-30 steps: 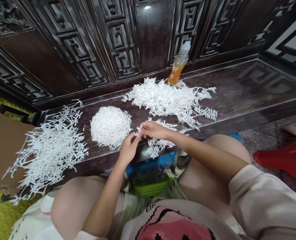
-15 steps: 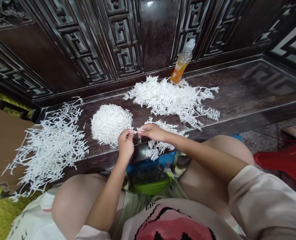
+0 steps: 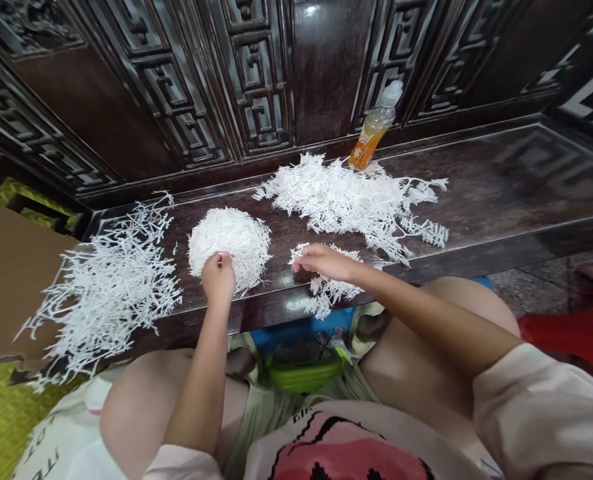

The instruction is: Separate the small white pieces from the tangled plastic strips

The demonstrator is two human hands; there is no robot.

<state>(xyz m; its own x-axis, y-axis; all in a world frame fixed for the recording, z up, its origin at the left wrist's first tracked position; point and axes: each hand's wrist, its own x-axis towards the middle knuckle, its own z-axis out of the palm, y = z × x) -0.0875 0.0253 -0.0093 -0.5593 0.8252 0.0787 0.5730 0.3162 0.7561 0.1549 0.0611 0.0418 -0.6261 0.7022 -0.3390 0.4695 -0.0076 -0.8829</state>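
Note:
My left hand is over the near edge of a round heap of small white pieces, its fingers pinched together; whatever is between them is too small to make out. To its right, my right hand grips a small white branched sprig between thumb and fingers. Under and behind the right hand lies a small bunch of white sprigs at the bench's front edge. A larger pile of white branched sprigs spreads further back. Bare white stalks are heaped at the left.
All the piles rest on a dark wooden bench with a carved back panel. A bottle of orange drink leans behind the large pile. Cardboard stands at the left, and a green object is below, between the knees.
My hands have moved apart. The left has gone leftward to the round heap, while the right stays near its bunch with a sprig. The view has shifted slightly.

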